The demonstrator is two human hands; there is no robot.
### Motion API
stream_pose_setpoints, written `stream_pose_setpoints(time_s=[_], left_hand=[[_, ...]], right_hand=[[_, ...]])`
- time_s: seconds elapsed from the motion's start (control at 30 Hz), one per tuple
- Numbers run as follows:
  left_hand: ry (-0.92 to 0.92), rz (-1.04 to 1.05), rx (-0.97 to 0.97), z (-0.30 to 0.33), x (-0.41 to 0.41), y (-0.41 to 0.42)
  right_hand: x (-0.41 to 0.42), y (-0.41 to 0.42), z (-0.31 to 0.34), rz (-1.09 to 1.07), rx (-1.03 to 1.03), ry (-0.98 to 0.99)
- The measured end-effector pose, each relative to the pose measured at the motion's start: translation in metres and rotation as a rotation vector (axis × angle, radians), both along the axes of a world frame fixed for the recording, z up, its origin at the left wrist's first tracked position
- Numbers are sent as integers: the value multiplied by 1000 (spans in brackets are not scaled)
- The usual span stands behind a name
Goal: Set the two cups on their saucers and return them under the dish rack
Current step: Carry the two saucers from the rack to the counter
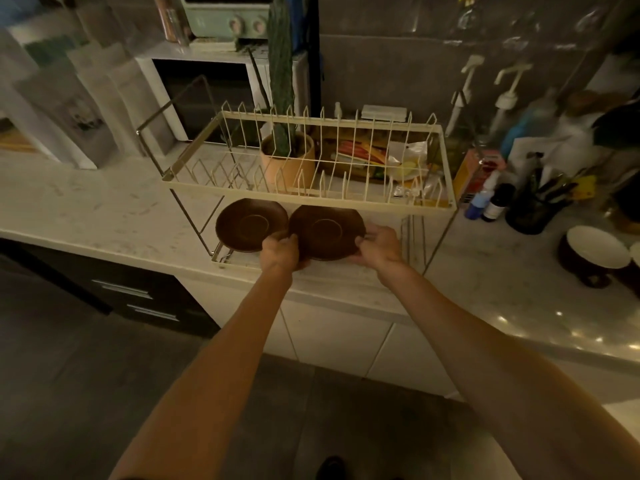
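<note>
Two dark brown saucers lie side by side under the cream wire dish rack [311,195]. My left hand [280,252] grips the near edge of the left saucer [249,223]. My right hand [379,245] holds the right rim of the right saucer [325,232], which overlaps the left one slightly. Both saucers are bare. Far right on the counter stands a dark cup with a white inside [595,256]; the edge of a second cup [635,258] shows at the frame border.
A marble counter [104,209] carries the rack. Behind the rack stand a potted cactus [285,157] and a tray of packets [374,161]. Bottles [488,199] and a utensil pot [533,209] sit to the right, a microwave [207,95] at the back left.
</note>
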State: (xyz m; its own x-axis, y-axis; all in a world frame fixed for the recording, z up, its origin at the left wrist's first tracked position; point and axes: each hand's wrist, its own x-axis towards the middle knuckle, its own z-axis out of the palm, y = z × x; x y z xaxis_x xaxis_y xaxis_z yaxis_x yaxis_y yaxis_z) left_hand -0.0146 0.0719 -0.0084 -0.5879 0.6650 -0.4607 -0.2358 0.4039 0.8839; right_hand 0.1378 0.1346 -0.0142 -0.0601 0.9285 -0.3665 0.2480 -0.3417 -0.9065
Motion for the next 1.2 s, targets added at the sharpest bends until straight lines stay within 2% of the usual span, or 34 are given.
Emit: stream_pose_setpoints(time_s=[0.17, 0.4, 0.77, 1.03, 1.2], left_hand=[[-35, -23, 28, 7, 8, -29], [-66, -141, -36, 14, 19, -81], [-50, -501, -177, 6, 53, -136], [19, -660, -248, -9, 118, -126], [48, -756, -233, -8, 163, -104]], right_hand=[[16, -25, 7, 58, -10, 28], [49, -61, 10, 150, -7, 15], [128, -110, 3, 327, -84, -1], [202, -121, 6, 283, -183, -47], [249, -110, -3, 174, -206, -35]])
